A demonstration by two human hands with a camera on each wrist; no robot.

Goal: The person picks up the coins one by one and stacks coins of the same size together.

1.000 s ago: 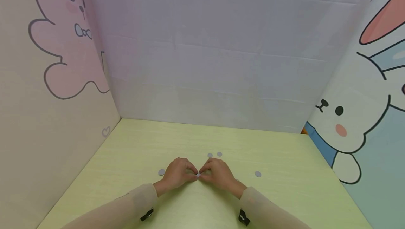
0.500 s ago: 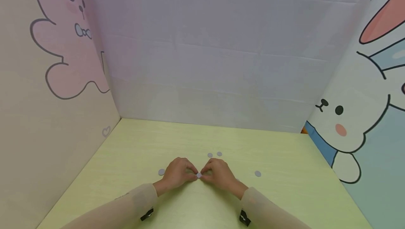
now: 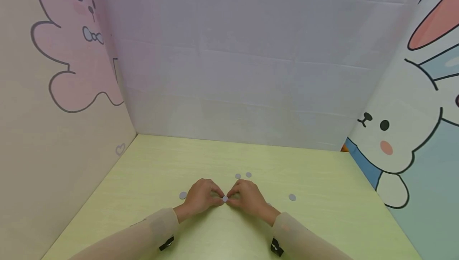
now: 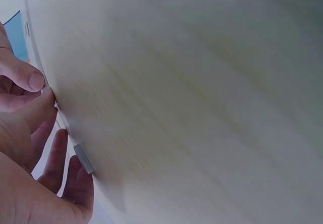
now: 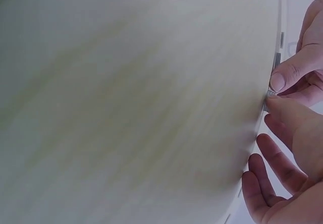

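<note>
In the head view my two hands meet at the middle of the table, fingertips around a small grey disc (image 3: 225, 199). From the left, my left hand (image 3: 203, 195) pinches it with thumb and index finger; my right hand (image 3: 246, 196) does the same from the other side. Close beside the left hand lies a second grey disc (image 3: 183, 195). The left wrist view has a grey disc (image 4: 84, 158) edge-on by the curled lower fingers. The right wrist view shows both thumbs at the pinched disc (image 5: 267, 103), right at the tabletop and partly covered.
Two grey discs, a left one (image 3: 238, 176) and a right one (image 3: 248, 175), lie beyond the hands. Another disc (image 3: 292, 197) is farther right, and one is mostly hidden by the right wrist. Printed side walls and a pale back wall (image 3: 236, 72) enclose the yellow table (image 3: 172, 152).
The fingertips have parted slightly, so more of the disc between them shows than a second ago. Arms and the other discs stay in place.
</note>
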